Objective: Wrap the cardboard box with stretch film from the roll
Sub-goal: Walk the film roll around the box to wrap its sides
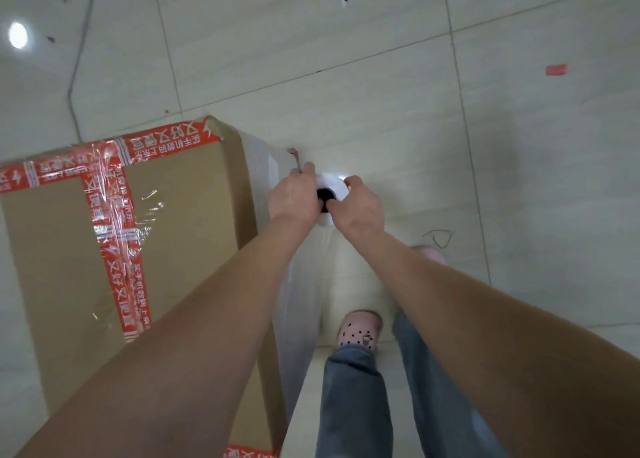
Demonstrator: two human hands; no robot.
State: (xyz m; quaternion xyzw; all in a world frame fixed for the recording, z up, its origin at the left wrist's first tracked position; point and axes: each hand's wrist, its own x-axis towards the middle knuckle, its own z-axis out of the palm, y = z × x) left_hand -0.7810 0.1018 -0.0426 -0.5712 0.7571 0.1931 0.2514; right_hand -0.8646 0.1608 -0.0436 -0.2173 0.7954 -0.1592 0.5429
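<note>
Cardboard box (166, 235) stands beside the film roll (334, 189), gripped by left hand (294, 197) and right hand (358, 206).

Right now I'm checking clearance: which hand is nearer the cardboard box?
Left. The left hand grips the roll beside the cardboard box; the right hand grips the roll's far side.

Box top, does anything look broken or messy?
Yes. On the cardboard box the far corner is crumpled and the red tape is ragged there. The clear film on its top is wrinkled. A red scrap lies loose on the floor.
</note>
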